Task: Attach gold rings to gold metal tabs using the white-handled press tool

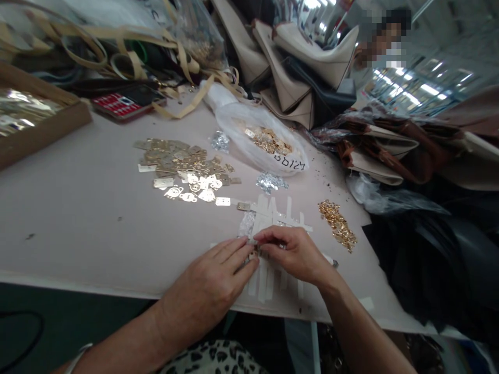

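My left hand lies low over the table, its fingertips and thumb closed around a small gold metal plate. Beside it, my right hand pinches with thumb and fingers at the same plate; whatever is between those fingertips is too small to make out. Under both hands, crossed strips of pale tape are stuck to the tabletop. Another small metal plate rests at the upper left of the strips, above a crumpled clear plastic piece.
A heap of gold metal plates spreads left of centre. Small silver parts and gold parts lie in piles. Behind are a plastic bag of gold parts, a cardboard box, a red-and-black phone-like object and stacked bags.
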A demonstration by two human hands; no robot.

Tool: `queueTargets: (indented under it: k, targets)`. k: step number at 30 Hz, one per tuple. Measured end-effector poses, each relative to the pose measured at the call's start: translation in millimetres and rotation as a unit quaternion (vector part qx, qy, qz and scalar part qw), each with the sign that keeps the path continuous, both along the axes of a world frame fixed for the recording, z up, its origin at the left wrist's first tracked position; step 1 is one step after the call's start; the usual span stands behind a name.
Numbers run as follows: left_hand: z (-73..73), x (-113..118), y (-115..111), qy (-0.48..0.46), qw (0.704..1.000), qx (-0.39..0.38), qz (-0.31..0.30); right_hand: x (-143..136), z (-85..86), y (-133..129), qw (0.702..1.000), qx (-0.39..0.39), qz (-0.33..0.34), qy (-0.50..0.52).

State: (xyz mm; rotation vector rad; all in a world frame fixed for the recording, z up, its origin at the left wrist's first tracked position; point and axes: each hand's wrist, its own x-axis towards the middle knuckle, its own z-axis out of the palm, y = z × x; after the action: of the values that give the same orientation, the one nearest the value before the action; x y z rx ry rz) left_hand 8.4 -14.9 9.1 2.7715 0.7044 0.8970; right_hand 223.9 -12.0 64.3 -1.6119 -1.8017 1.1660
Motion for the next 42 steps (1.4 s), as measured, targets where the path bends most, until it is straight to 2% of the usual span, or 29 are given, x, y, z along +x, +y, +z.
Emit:
queueTargets:
  k: [3, 11, 17, 22, 26, 29, 32, 34, 36, 39, 42]
  targets:
    - [-2.6, -1.0, -1.2, 0.009, 1.0, -0.003, 0.0, -4.6, -0.4, -1.2, 1.0, 0.007, 0.023, -0.008]
    - [0.0, 0.2, 0.1, 0.001, 1.0, -0.002, 0.004, -6.4, 0.0, 3.2, 0.999, 0.001, 0.03, -0.026]
    - [-1.3, -0.3, -0.2, 0.013, 0.999, -0.033, -0.005, -14.9, 11.1, 5.5, 0.989, 0.002, 0.083, -0.123]
    - [1.2, -1.4, -0.1, 0.007, 1.0, -0.029, -0.008, -19.6, 14.8, 4.5, 0.976, 0.01, 0.084, -0.199]
    - [2.3, -1.1, 0.6, 0.01, 1.0, -0.015, -0.011, -18.0, 15.3, 13.5, 0.983, -0.05, 0.057, -0.165]
    - [1.3, -1.2, 1.3, 0.017, 1.0, -0.005, -0.017, -24.2, 21.5, 22.5, 0.973, -0.089, 0.083, -0.198]
    - [0.3, -1.7, 1.9, 0.01, 1.0, 0.002, -0.02, -35.6, 30.1, 25.0, 0.935, -0.007, 0.135, -0.327]
    - [0.2, -2.2, 1.7, 0.005, 1.0, 0.004, -0.022, -38.6, 32.2, 23.5, 0.921, 0.035, 0.156, -0.354]
    - [0.3, -2.5, 1.2, 0.013, 1.0, 0.002, -0.023, -33.8, 29.1, 21.4, 0.942, 0.015, 0.153, -0.298]
    - [0.2, -2.5, 0.4, 0.027, 0.999, -0.006, -0.019, -16.0, 16.0, 18.6, 0.985, -0.052, 0.089, -0.138]
    - [0.1, -2.0, 0.5, 0.024, 1.0, -0.012, -0.013, 0.2, 0.5, 15.3, 0.996, -0.088, 0.026, -0.009]
